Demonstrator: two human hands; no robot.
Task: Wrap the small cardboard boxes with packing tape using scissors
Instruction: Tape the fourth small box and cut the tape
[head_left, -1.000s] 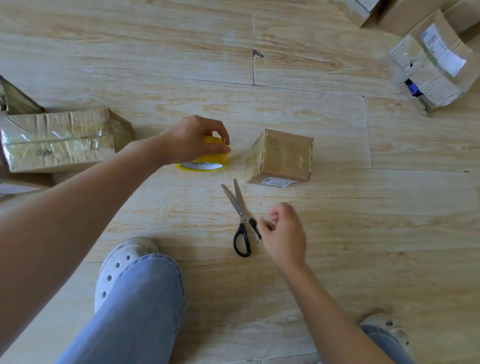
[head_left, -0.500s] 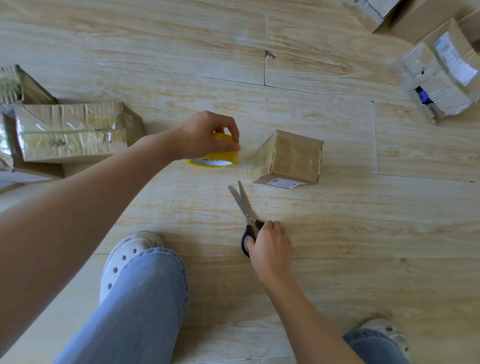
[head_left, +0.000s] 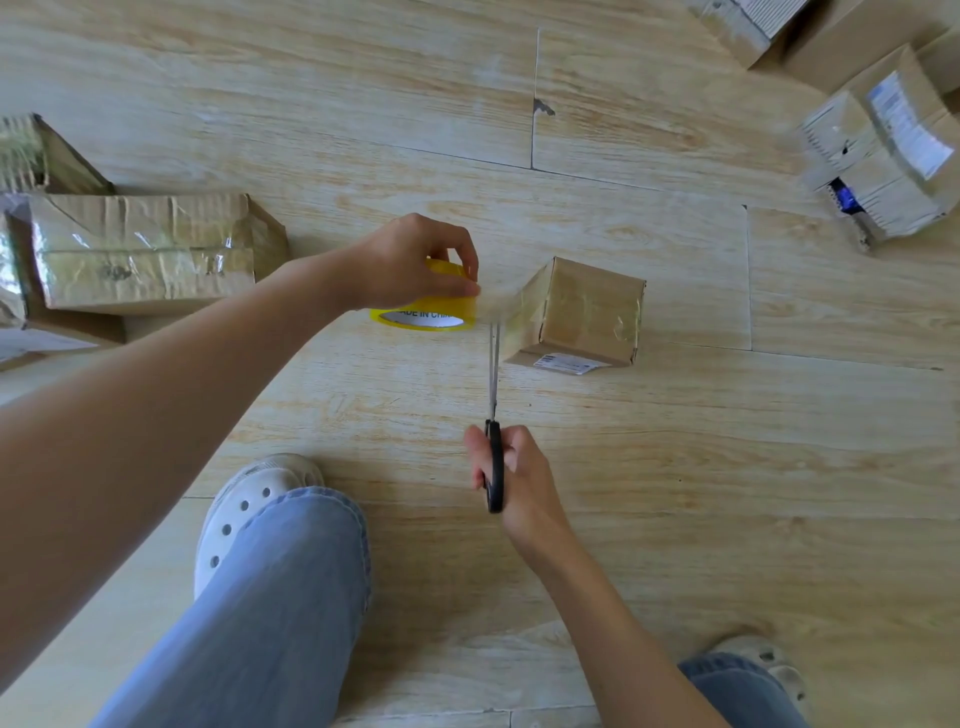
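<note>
A small cardboard box, shiny with clear tape, sits on the wooden floor at the centre. A strip of clear tape stretches from its left side to a yellow tape roll, which my left hand grips from above. My right hand holds black-handled scissors upright on edge. Their blades point away from me and their tips meet the stretched tape between roll and box.
A larger taped cardboard box and other boxes lie at the left. More boxes with white labels are stacked at the top right. My legs in jeans and white clogs occupy the near floor.
My right hand took the scissors off the floor and raised them, blades now at the tape strip. My left hand kept hold of the roll.
</note>
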